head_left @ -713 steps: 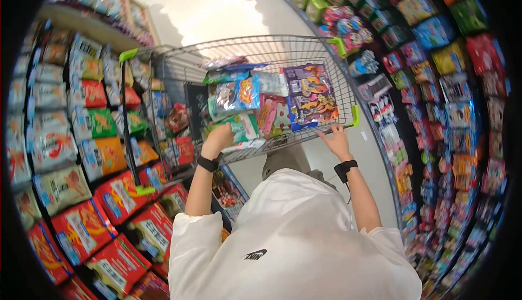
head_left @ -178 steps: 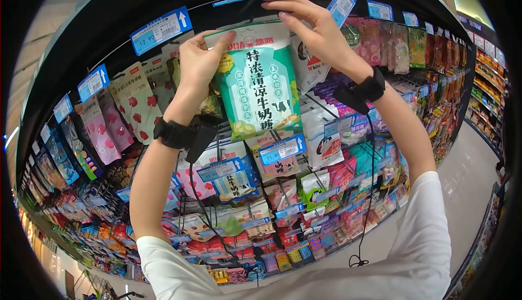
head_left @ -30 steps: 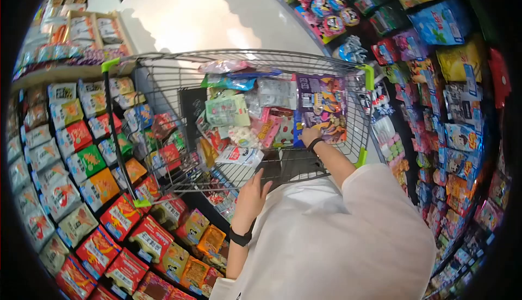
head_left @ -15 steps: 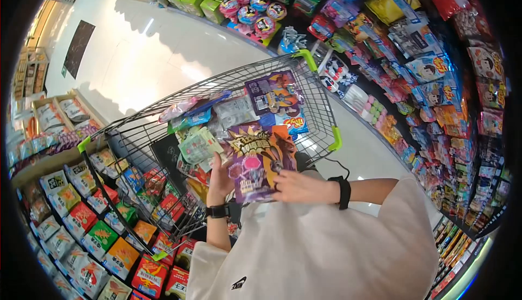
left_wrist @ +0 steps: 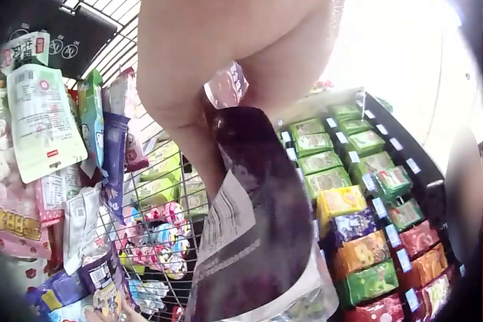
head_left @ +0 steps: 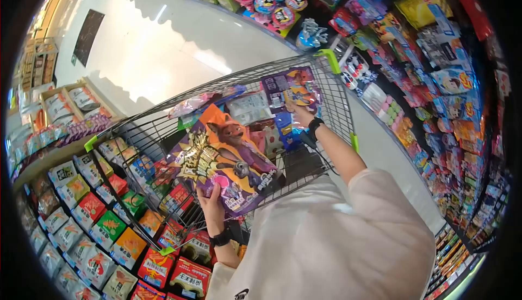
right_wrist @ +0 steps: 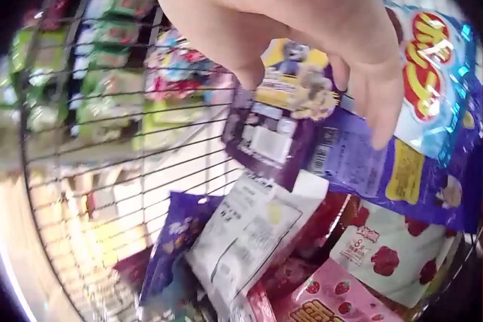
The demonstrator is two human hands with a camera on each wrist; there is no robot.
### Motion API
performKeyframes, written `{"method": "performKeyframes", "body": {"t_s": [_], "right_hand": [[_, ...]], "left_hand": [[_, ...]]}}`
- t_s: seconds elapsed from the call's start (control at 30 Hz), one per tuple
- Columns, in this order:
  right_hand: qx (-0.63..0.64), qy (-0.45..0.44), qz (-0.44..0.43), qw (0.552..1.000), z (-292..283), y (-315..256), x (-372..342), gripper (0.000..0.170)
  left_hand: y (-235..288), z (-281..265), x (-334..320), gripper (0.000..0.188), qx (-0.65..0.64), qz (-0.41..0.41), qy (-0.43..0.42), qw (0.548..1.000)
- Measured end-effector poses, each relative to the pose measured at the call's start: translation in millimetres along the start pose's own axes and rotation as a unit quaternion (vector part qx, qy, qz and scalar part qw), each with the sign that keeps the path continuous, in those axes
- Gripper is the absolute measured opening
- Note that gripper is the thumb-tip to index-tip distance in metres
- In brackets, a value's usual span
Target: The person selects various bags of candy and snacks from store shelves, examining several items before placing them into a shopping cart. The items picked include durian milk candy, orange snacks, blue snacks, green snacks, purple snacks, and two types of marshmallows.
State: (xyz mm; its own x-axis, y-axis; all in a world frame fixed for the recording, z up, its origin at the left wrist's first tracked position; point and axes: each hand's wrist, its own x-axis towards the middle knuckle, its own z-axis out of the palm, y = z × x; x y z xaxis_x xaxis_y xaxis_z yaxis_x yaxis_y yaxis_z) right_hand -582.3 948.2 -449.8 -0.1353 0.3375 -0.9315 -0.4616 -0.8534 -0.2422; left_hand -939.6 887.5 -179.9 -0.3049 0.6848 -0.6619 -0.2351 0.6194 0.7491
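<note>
A large purple and orange bag (head_left: 231, 156) is tilted over the near-left part of the cart, gripped at its lower left edge by my left hand (head_left: 213, 207), thumb on the printed front. In the left wrist view, the left hand (left_wrist: 234, 27) pinches the dark bag (left_wrist: 260, 224) by its edge. My right hand (head_left: 302, 116) is at another purple bag (head_left: 274, 94) in the cart's far right end. The right wrist view has the right hand (right_wrist: 302, 5) with bent, spread fingers touching that purple bag (right_wrist: 260, 137); no closed grip shows.
The wire cart (head_left: 155, 116) also holds a silvery packet (head_left: 247, 107), a blue packet (right_wrist: 430, 73) and a strawberry-print pink packet (right_wrist: 332, 295). Snack shelves (head_left: 130, 245) flank it at left, with hanging packets (head_left: 435, 104) at right. Pale floor (head_left: 157, 44) lies beyond.
The large bag has moved left and up in my left hand. My right hand has let go of it and reached away to the purple bag in the cart's far end.
</note>
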Motion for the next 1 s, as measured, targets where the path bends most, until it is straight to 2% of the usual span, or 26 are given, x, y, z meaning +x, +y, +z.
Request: {"method": "performKeyframes", "body": {"t_s": [0.03,0.07,0.13,0.17,0.2,0.23,0.3,0.33,0.37,0.43,0.47,0.5,0.53,0.57,0.6,0.63,0.7,0.73,0.77,0.83,0.9,0.93,0.97,1.0], "right_hand": [[0.014,0.017,0.039,0.999,-7.4,8.2,25.5,0.09],[0.038,0.0,0.041,0.998,-7.7,11.6,36.8,0.089],[0.057,-0.017,0.045,0.997,-13.5,22.0,56.4,0.089],[0.11,-0.01,0.052,0.993,-16.5,28.5,67.0,0.076],[0.163,-0.003,0.055,0.985,-21.2,33.0,77.7,0.064],[0.16,-0.007,0.05,0.986,-27.1,36.0,84.7,0.064],[0.187,0.032,0.028,0.981,-42.7,39.5,98.3,0.055],[0.222,-0.02,0.063,0.973,-56.7,42.3,116.2,0.052],[0.177,-0.031,-0.028,0.983,-53.5,38.9,104.4,0.051],[0.121,0.034,-0.024,0.992,-39.3,24.7,79.7,0.037],[0.115,0.07,-0.085,0.987,-29.8,17.6,62.9,0.029],[0.108,0.108,-0.146,0.978,-18.0,8.6,40.3,0.021],[0.077,0.086,-0.219,0.969,-12.5,0.4,21.0,0.01],[0.066,0.155,-0.299,0.939,4.5,-4.9,-5.1,0.008],[-0.026,0.182,-0.404,0.896,16.8,-9.0,-49.5,0.008],[-0.116,0.209,-0.499,0.833,28.3,-9.7,-100.9,0.009],[-0.158,0.239,-0.621,0.73,57.9,6.9,-197.5,0.015],[-0.229,0.257,-0.643,0.684,69.8,19.4,-249.3,0.014],[-0.3,0.273,-0.656,0.637,82.3,37.4,-297.8,0.013],[-0.351,0.273,-0.685,0.577,112.0,81.8,-372.2,0.012],[-0.37,0.249,-0.711,0.544,138.4,125.2,-412.7,0.013],[-0.373,0.217,-0.716,0.549,152.7,148.8,-425.3,0.014],[-0.371,0.178,-0.722,0.556,164.2,170.8,-433.6,0.015],[-0.4,0.213,-0.709,0.541,173.7,190.7,-445.1,0.015]], "left_hand": [[-4.0,-5.4,-0.7,0.071,0.031,0.04,0.004,0.999],[-5.8,-8.6,-3.2,0.07,0.032,0.037,0.034,0.998],[-1.0,-2.5,-9.9,0.07,0.045,0.047,0.038,0.997],[4.8,1.6,-19.3,0.069,0.059,0.055,0.038,0.996],[26.5,21.6,-30.0,0.067,-0.035,-0.006,0.025,0.999],[25.8,21.8,-33.7,0.067,-0.039,0.0,0.025,0.999],[25.9,20.5,-38.0,0.05,-0.061,0.006,0.004,0.998],[28.9,26.8,-42.4,0.048,-0.066,0.019,0.023,0.997],[27.0,23.8,-42.4,0.048,-0.069,0.031,0.013,0.997],[21.9,12.3,-47.1,0.061,-0.033,0.028,0.043,0.998],[24.3,14.1,-49.2,0.061,-0.031,0.032,0.031,0.999],[29.3,16.1,-54.7,0.063,0.102,0.13,0.051,0.985],[33.9,17.2,-61.3,0.066,0.227,0.229,0.07,0.944],[35.2,15.4,-66.3,0.069,0.342,0.326,0.089,0.877],[33.9,2.1,-65.2,0.069,0.355,0.365,0.056,0.859],[27.6,-7.1,-61.7,0.063,0.341,0.407,0.073,0.845],[22.4,-36.8,-55.6,0.057,0.385,0.439,-0.015,0.812],[37.9,-22.2,-80.5,0.053,0.297,0.407,-0.114,0.856],[42.4,-22.3,-87.8,0.056,0.415,0.478,-0.1,0.768],[29.7,-14.9,-105.7,0.042,0.285,0.448,-0.164,0.831],[12.3,-12.7,-119.8,0.033,0.293,0.376,-0.272,0.836],[-0.8,-16.2,-130.7,0.033,0.295,0.38,-0.283,0.83],[-15.9,-20.0,-143.1,0.031,0.225,0.348,-0.322,0.851],[-29.9,-22.7,-155.3,0.03,0.153,0.312,-0.362,0.865]]}}
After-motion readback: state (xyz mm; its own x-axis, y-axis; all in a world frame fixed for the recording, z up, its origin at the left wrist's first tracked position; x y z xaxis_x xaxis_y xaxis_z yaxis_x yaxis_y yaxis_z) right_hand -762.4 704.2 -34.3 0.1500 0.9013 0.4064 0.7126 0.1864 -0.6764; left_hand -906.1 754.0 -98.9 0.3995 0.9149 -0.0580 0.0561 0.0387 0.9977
